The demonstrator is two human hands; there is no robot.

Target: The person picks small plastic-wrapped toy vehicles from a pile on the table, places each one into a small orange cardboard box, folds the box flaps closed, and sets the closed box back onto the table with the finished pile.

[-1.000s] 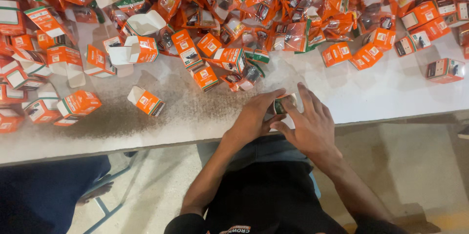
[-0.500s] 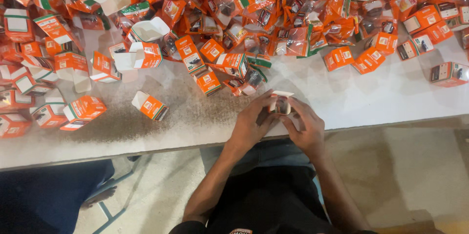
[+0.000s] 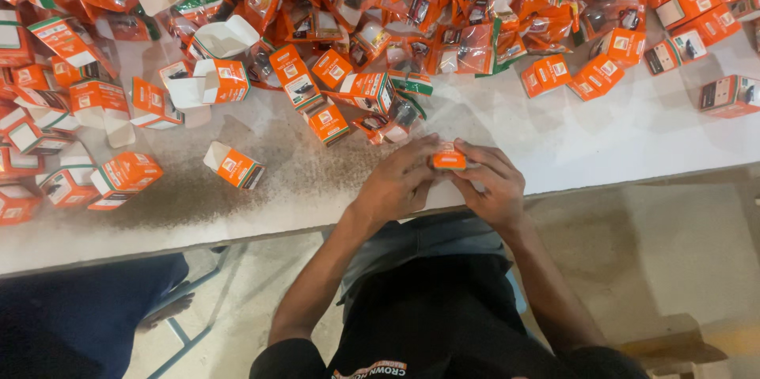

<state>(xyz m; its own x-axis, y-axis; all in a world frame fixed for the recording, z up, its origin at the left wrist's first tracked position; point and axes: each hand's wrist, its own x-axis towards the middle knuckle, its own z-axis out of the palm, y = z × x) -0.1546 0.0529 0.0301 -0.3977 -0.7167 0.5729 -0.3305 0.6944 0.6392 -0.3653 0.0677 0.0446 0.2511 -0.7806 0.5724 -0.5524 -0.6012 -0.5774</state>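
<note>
Both my hands meet at the front edge of a white worktable (image 3: 602,149). A small orange and white carton (image 3: 449,159) sits between them. My left hand (image 3: 396,181) grips its left side, and my right hand (image 3: 492,183) pinches its right side with the fingers curled over the top. Just beyond my hands lies a heap of several orange cartons (image 3: 328,122) and clear orange packets (image 3: 467,39) with dark parts inside.
Open cartons with raised flaps (image 3: 233,164) lie at the left on a worn, speckled patch of the table. More closed cartons (image 3: 724,94) sit at the far right. Another person's dark blue leg (image 3: 71,316) shows at lower left. Below the table is a concrete floor.
My hands have come together and lifted slightly off the tabletop. The small carton is now closed and held between both hands, with its orange side up.
</note>
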